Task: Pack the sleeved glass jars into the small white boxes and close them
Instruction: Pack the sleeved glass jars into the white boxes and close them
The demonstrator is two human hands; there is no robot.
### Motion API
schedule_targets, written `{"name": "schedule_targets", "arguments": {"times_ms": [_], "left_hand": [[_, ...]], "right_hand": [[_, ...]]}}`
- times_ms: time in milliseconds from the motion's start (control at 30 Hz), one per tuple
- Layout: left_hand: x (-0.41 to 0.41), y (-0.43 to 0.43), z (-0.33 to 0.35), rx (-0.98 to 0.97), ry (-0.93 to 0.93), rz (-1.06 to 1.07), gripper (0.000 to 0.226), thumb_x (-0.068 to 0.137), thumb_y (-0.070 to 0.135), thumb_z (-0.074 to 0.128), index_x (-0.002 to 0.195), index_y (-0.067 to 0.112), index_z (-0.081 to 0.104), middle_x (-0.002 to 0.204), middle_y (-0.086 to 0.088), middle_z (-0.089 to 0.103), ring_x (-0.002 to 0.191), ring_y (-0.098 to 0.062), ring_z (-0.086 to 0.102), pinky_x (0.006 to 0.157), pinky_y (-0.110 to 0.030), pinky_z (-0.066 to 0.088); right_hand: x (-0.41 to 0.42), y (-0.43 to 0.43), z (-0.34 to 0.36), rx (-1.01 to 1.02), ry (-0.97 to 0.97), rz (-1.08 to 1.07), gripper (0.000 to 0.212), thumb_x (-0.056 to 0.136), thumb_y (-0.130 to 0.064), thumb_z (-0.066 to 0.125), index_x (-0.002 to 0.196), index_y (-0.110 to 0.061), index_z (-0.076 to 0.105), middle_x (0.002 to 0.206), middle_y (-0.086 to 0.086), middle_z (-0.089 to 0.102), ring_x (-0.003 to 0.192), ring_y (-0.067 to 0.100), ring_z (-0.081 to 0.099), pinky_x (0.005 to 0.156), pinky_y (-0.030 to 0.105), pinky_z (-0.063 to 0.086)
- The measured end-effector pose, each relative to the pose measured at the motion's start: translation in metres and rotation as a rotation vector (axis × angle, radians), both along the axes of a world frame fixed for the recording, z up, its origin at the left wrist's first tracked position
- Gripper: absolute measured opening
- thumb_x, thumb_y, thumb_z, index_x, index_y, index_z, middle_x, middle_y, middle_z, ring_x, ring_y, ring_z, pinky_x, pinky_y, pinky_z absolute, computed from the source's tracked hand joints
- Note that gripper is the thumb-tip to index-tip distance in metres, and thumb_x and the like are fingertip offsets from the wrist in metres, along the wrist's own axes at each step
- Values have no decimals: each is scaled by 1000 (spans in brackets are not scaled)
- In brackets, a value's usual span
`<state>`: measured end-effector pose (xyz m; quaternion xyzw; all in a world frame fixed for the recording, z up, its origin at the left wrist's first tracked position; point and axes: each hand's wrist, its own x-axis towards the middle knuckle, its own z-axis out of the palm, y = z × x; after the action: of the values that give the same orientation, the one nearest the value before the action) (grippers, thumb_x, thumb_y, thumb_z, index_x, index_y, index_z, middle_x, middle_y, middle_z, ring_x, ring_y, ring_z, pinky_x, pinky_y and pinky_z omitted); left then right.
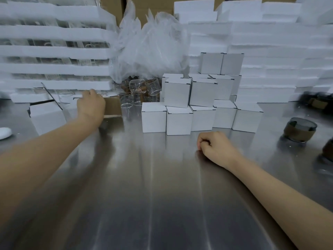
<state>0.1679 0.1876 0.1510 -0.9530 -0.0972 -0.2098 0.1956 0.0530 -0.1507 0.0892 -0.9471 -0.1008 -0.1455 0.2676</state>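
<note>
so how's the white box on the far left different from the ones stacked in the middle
The left box has a flap raised and is open; the stacked boxes are all closed. The left box stands alone on the table; the stacked boxes touch one another in tiers. Both are small and white with dark edges.

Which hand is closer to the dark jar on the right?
Right. The right hand rests on the table left of the dark jar; the left hand is far across, gripping a brown sleeve.

Fingers of left hand (91, 105) hidden at brown sleeve (113, 107); right-edge jar (328, 150) cut off.
</note>
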Motion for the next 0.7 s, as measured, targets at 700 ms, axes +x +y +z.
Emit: {"name": "schedule_targets", "arguments": {"times_ms": [700], "left_hand": [[-129,-171,-39,-1391,19,-875,23,101,26,43,79,18,45,56,-4,60,46,-18,57,49,-31,48]], "right_hand": [[-16,-3,15,544,-348,-29,29,87,-51,47,104,-28,54,104,-17,55,86,-2,54,71,27,50]]}}
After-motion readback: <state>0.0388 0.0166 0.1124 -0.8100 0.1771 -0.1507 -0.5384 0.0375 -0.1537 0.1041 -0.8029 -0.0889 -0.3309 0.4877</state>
